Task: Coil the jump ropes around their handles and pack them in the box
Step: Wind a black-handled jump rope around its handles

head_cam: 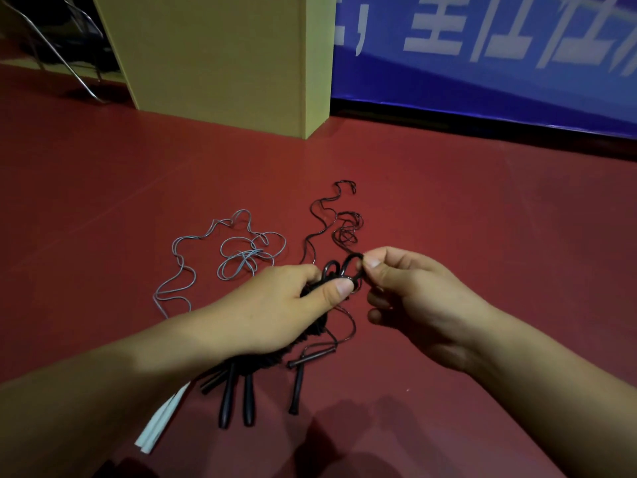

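Observation:
My left hand (275, 312) grips a bundle of black rope (315, 331) coiled around black handles (229, 398) that stick out below my wrist. My right hand (410, 291) pinches a small black loop (351, 267) of that rope between thumb and forefinger, right beside my left thumb. A thin black rope (324, 215) trails in loose waves on the red floor beyond the hands. Another black handle (298, 388) lies under the hands. A grey-blue rope (241, 250) lies tangled to the left, and its white handles (158, 422) poke out beneath my left forearm.
A tall yellow-green box or cabinet (220, 56) stands on the red floor at the back. A blue banner with white characters (482, 53) runs along the right rear wall. Metal chair legs (65, 56) are at the far left.

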The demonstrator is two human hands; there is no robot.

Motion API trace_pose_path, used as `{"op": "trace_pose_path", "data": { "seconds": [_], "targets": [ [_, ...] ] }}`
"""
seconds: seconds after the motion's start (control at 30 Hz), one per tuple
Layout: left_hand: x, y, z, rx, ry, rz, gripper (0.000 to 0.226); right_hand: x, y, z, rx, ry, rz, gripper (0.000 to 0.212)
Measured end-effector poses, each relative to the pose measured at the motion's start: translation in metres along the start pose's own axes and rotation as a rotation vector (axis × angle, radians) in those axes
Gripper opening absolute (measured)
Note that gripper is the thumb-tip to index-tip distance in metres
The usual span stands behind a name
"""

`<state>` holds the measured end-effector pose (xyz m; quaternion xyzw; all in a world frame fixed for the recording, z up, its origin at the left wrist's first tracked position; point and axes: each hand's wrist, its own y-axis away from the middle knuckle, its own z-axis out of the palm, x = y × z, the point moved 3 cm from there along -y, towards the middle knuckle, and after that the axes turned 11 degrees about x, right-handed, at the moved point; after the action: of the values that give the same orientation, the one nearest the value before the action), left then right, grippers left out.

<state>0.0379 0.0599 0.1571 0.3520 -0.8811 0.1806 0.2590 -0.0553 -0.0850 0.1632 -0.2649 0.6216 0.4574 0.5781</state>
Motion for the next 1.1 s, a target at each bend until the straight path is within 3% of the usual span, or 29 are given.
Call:
{"op": "trace_pose_path", "data": {
  "seconds": [0.1,0.27,0.37,0.57,0.7,0.8,1.0,1.1],
  "targets": [
    [0.0,-0.003,-0.003,0.014,0.078,-0.069,0.062,-0.004,-0.004,0.002,0.029,-0.072,0.009,0.019],
    [-0.007,-0.005,0.0,-0.032,0.583,-0.275,0.082,-0.005,-0.014,0.01,0.083,-0.139,0.014,0.019],
    [-0.004,-0.006,0.0,-0.034,0.675,-0.292,0.086,-0.004,-0.02,0.015,0.075,-0.1,0.014,0.014],
    [-0.007,-0.019,0.001,0.04,0.368,-0.168,0.096,-0.004,-0.034,0.022,0.089,-0.154,-0.01,0.016],
    [-0.011,-0.019,-0.007,0.116,0.231,-0.148,0.084,0.004,-0.047,0.037,0.108,-0.19,0.053,0.027],
    [-0.022,-0.011,-0.027,0.181,0.21,-0.193,0.071,0.005,-0.055,0.061,0.067,-0.216,0.093,0.038],
    [-0.054,0.036,-0.081,0.371,0.117,-0.356,0.053,0.012,-0.05,0.12,-0.131,-0.12,0.072,0.041],
    [-0.076,0.067,-0.104,0.38,0.105,-0.477,0.061,0.023,-0.038,0.159,-0.212,-0.082,0.059,0.042]
  ]
}}
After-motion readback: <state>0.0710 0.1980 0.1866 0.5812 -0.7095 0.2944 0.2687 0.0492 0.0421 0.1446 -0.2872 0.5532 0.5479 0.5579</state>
